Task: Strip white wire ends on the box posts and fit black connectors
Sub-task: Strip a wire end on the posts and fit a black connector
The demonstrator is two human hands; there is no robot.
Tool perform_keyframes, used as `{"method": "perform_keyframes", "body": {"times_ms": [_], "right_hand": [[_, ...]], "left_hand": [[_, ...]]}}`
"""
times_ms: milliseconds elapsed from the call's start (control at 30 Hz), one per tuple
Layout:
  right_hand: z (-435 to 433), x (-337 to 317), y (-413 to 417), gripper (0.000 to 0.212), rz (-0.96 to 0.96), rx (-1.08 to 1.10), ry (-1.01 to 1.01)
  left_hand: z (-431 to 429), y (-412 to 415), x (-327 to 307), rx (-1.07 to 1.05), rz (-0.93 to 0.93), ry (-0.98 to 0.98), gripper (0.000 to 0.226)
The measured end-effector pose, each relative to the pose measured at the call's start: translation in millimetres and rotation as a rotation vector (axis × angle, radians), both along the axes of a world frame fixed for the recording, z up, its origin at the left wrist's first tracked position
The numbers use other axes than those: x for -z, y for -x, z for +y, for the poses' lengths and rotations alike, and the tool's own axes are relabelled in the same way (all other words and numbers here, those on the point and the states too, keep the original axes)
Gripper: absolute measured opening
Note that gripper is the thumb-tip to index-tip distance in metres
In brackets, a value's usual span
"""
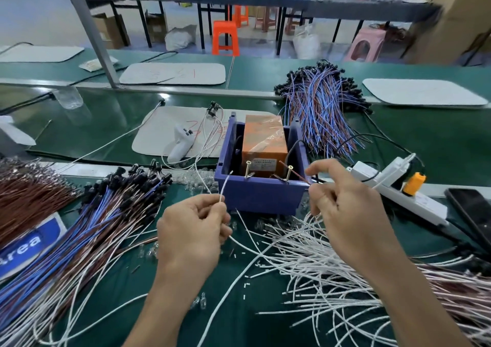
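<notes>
A purple box (255, 195) with an orange block (264, 145) inside stands mid-table. Two brass posts (288, 172) rise from its front rim. My left hand (194, 230) pinches a white wire (225, 184) whose end points up toward the left post. My right hand (345, 203) pinches a brown wire (297, 174) that reaches to the right post. A loose pile of white wires (318, 275) lies under my right hand. Wires with black connectors (138, 182) are heaped at the left.
A bundle of blue and brown wires (321, 113) lies behind the box. A white controller (180, 145) rests on a grey mat. At the right are a power strip (398, 187) and a dark phone (470, 211). Small white insulation bits (245, 284) dot the green table.
</notes>
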State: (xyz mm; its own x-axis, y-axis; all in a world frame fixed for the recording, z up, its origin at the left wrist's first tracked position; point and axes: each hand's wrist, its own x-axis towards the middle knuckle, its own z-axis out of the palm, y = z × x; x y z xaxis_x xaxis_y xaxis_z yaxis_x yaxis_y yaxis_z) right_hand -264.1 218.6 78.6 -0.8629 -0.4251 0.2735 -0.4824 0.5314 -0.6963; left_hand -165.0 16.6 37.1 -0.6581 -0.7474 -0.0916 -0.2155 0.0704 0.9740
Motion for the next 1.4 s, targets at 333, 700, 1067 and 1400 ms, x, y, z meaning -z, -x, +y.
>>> {"method": "perform_keyframes", "body": {"times_ms": [333, 700, 1067, 1400], "right_hand": [[4, 11, 17, 0.019, 0.084, 0.076, -0.044], [-3, 24, 26, 0.021, 0.066, 0.084, -0.049], [-10, 31, 26, 0.021, 0.132, 0.152, -0.007], [-10, 31, 26, 0.022, 0.153, 0.174, -0.026]], "left_hand": [[11, 17, -8, -0.015, -0.129, 0.177, 0.029], [19, 18, -7, -0.002, -0.126, 0.106, 0.028], [16, 16, -7, 0.032, -0.083, 0.087, 0.033], [17, 13, -8, 0.079, -0.058, 0.18, 0.032]]}}
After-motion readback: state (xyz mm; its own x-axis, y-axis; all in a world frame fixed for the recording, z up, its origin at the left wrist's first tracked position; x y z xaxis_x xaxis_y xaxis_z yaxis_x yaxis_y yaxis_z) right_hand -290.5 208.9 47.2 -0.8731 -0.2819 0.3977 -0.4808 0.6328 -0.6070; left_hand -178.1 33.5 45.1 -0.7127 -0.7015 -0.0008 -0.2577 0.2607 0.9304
